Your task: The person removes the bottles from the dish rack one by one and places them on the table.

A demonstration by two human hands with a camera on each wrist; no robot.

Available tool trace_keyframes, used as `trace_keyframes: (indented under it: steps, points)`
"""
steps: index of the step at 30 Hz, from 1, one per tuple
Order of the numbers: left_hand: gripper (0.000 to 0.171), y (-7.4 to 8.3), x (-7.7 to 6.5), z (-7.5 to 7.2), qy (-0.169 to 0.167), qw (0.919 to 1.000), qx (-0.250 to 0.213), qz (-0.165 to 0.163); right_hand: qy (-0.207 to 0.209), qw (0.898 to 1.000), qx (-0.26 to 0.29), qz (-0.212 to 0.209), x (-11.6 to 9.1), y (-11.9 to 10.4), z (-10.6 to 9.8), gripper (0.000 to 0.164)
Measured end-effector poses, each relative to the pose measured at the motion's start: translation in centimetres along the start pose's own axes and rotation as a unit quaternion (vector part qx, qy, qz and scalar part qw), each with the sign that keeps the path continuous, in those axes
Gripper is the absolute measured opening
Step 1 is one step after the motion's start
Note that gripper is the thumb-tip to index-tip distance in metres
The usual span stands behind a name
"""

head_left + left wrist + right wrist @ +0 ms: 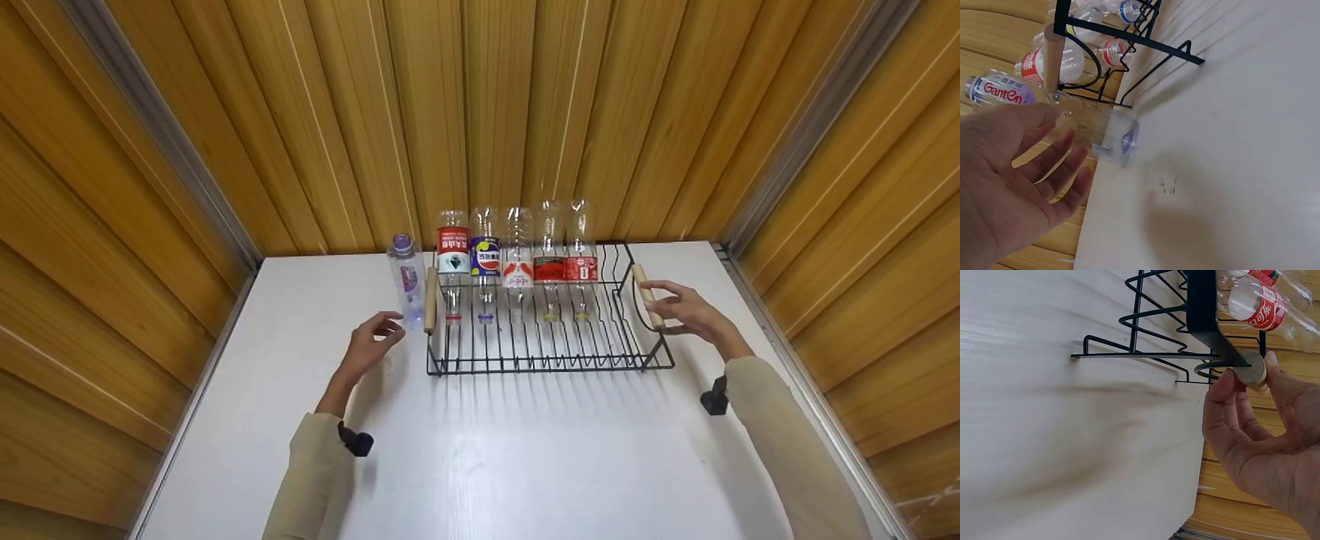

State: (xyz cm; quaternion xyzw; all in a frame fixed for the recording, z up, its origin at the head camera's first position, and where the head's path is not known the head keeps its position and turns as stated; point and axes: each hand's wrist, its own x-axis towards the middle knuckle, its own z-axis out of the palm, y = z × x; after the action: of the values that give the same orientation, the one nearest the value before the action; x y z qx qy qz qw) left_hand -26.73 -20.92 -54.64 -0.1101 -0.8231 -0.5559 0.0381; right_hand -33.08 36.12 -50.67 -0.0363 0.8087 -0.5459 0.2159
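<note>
A black wire rack [555, 365] with wooden side handles stands on the white table. My right hand [694, 313] pinches the right wooden handle [641, 277] between thumb and fingers, clearest in the right wrist view. Left of the rack, a clear plastic bottle [407, 281] with a purple cap and a Ganten label stands close to the left wooden handle [430, 300]. Beside that bottle's lower part is my left hand [369, 345], fingers loosely bent and not wrapped around it. In the left wrist view, the left hand [1022, 169] partly covers the bottle; contact is unclear.
Several clear bottles sit in the rack, necks toward its front: one with a red-and-white label [453, 251], one with a blue label [486, 259], one with a red label [581, 268]. Wood-patterned panels [495, 112] enclose the table [525, 465] at back and sides.
</note>
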Motion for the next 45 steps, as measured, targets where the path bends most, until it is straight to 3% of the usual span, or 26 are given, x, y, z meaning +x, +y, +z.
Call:
trace_keyframes:
  steps: [5,9,12,20,29,37,45]
  points:
    - [0.05,2.7,-0.2,0.8,-0.098,0.9949,0.01,0.023,0.009,1.0,-0.006,-0.007,0.0,0.0,-0.1,0.059]
    - [0.065,3.1,0.2,1.5,-0.17,0.985,0.019,0.025,0.013,1.0,-0.003,-0.001,-0.1,0.1,-0.1,0.059]
    - [0.067,3.0,0.1,1.9,-0.193,0.9808,0.015,0.022,0.013,1.0,0.006,0.003,-0.2,0.2,0.0,0.06]
    - [0.072,2.1,-0.4,1.8,-0.193,0.9805,-0.033,-0.009,0.026,0.999,0.019,-0.002,-0.2,0.4,0.5,0.057]
    - [0.077,1.0,0.0,2.4,-0.2,0.9749,-0.091,-0.037,0.028,0.999,0.011,-0.017,-0.3,0.8,0.5,0.055]
    - [0.078,1.0,-0.3,2.1,-0.204,0.968,-0.128,-0.072,0.051,0.998,-0.002,-0.038,0.0,1.0,1.0,0.055]
    - [0.077,1.1,-0.1,2.4,-0.216,0.9644,-0.135,-0.073,0.062,0.99,-0.123,-0.044,0.0,-1.5,1.1,0.047]
